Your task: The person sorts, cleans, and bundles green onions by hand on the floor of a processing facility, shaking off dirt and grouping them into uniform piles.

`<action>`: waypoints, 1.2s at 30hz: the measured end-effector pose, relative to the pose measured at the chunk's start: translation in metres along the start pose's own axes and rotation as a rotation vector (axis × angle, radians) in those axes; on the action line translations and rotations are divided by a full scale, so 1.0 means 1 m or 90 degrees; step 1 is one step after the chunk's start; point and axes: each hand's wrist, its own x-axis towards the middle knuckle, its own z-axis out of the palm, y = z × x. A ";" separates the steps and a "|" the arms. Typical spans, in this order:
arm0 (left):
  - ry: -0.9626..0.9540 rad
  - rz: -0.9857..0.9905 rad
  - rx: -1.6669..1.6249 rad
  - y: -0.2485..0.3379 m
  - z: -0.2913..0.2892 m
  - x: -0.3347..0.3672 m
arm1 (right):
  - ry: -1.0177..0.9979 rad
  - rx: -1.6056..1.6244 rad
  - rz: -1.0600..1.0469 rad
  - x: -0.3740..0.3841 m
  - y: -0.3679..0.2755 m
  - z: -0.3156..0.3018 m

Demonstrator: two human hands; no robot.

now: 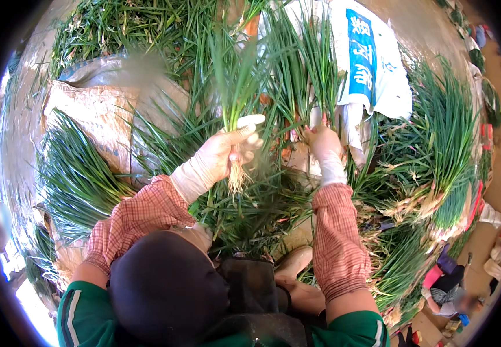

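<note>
My left hand, in a pale glove, is closed around a small bunch of scallions. Their leaves point away from me, and the whitish roots hang out below the palm. To its right, my gloved right hand has its fingers closed at the base of more scallions, whose leaves stretch toward the top of the view. Its fingertips partly hide the stems there. Loose scallions lie under and between both hands.
A large white sack with a blue panel lies at the far right. Brown sacking spreads on the left beside a scallion bundle. Rooted bundles are heaped at right. Another person sits at the lower right.
</note>
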 end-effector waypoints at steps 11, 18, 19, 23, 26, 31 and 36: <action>0.108 0.013 0.141 -0.024 -0.014 0.008 | -0.080 0.558 -0.025 -0.089 -0.064 -0.015; 0.088 -0.035 0.244 -0.028 -0.029 0.005 | -0.208 1.006 0.109 -0.086 -0.095 0.009; 0.068 -0.054 0.227 -0.029 -0.030 0.003 | -0.144 0.968 0.061 -0.081 -0.099 0.017; 0.126 -0.033 0.288 -0.032 -0.024 -0.001 | -0.064 1.037 0.179 -0.084 -0.117 0.019; 0.146 0.003 0.312 -0.040 -0.037 0.003 | 0.003 0.965 0.134 -0.089 -0.125 0.016; 0.059 0.024 0.226 -0.037 -0.025 -0.002 | 0.000 1.242 0.294 -0.085 -0.125 0.028; -0.023 0.053 0.137 -0.021 -0.022 -0.015 | -0.142 0.526 0.076 -0.069 -0.090 0.002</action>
